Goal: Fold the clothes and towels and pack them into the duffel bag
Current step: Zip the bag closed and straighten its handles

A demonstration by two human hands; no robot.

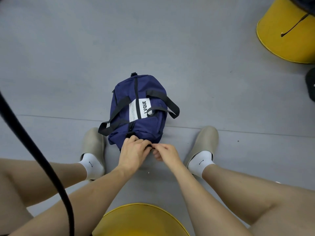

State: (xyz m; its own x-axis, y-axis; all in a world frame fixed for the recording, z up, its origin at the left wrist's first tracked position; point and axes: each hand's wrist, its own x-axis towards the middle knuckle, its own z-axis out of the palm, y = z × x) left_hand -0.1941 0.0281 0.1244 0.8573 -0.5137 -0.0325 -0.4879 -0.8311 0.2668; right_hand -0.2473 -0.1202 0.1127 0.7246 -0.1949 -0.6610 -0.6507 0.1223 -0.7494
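Grey floor [68, 48]: carries everything in view.

Yellow stools: one [289, 36] well beyond the duffel bag and to its right; another [141, 220] on the near side of the bag, under the person.

Duffel bag [144, 92]: navy, lying lengthwise on the floor between the person's two beige slippers [92, 143], far end pointing away. Top zip line appears closed where visible. No loose clothes or towels are in view, so packing is judged finished or close to it.

Handling: soft fabric shell, rounded as if filled; likely light to moderate in weight, with nothing fragile. It will sag if lifted by one end. Best hold is judged to be the two black carry straps [163, 97], which lie slack across the bag's middle.

Left hand [132, 150]: at the bag's near end, fingers curled onto the fabric, bracing it.

Right hand [166, 150]: just beside the left, fingertips pinching a small black tab [150, 146] at that end. Whether it is a zip pull or a strap clip cannot be told.
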